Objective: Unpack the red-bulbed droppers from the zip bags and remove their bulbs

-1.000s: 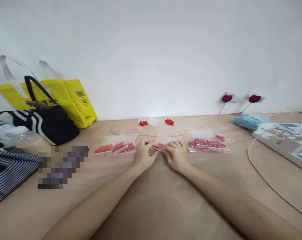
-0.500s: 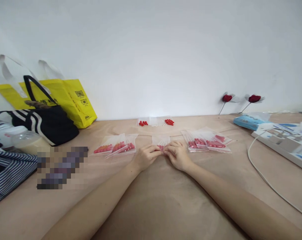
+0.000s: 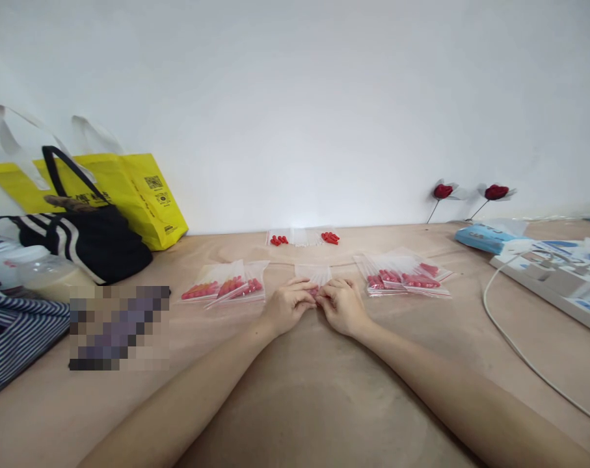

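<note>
A small clear zip bag (image 3: 313, 273) lies in front of me, its near edge pinched between my two hands. My left hand (image 3: 291, 304) is closed on the left part of that edge, and my right hand (image 3: 342, 305) on the right part. My fingers mostly hide the reddish contents. To the left rest several zip bags (image 3: 231, 286) with red capsule-shaped pieces inside, overlapping one another. More filled zip bags (image 3: 404, 278) overlap on the right. Against the wall, loose red pieces (image 3: 330, 238) and a smaller red group (image 3: 279, 240) lie on clear bags.
Yellow tote (image 3: 148, 195), black bag (image 3: 104, 244), a jar (image 3: 55, 276) and striped cloth (image 3: 21, 338) crowd the left. A blurred-out item (image 3: 119, 331) lies nearer. On the right are a blue packet (image 3: 490, 239), a white cable (image 3: 499, 325) and two artificial roses (image 3: 496, 192).
My fingers have shifted slightly along the bag's near edge, and the fingertips of both hands are closer together. The view has moved a little; the other bags stay put.
</note>
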Action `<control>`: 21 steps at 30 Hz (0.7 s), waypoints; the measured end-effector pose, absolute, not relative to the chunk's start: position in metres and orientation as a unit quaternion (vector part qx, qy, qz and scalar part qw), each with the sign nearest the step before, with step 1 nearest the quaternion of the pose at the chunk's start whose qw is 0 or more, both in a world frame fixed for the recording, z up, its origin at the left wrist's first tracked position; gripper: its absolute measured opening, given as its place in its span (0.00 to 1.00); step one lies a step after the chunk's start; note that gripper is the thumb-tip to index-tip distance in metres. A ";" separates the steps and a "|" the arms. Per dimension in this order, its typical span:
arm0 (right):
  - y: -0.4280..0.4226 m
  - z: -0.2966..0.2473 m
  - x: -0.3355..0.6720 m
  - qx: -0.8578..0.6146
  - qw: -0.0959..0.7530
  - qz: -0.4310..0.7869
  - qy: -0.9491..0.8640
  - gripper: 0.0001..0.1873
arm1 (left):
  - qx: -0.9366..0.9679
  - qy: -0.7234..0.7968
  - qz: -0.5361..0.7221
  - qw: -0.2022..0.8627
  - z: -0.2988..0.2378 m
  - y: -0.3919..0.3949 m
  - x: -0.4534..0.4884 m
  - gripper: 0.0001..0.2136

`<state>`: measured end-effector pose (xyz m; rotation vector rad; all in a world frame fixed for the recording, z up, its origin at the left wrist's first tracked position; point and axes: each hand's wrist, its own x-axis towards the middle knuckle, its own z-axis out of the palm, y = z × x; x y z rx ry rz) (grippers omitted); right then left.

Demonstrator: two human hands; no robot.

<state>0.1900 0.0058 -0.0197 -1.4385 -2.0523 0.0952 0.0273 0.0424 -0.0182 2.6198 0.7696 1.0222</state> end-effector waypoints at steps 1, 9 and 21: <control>0.005 -0.020 0.189 -0.551 0.311 0.033 -0.774 0.08 | 0.891 0.271 0.344 0.123 -0.018 0.042 0.028 0.05; 0.007 -0.016 0.190 -0.601 0.339 0.029 -0.723 0.09 | 0.919 0.288 0.256 0.079 -0.018 0.036 0.027 0.06; 0.009 -0.029 0.210 -0.449 0.360 0.080 -0.814 0.13 | 0.913 0.327 0.207 0.128 -0.006 0.029 0.023 0.28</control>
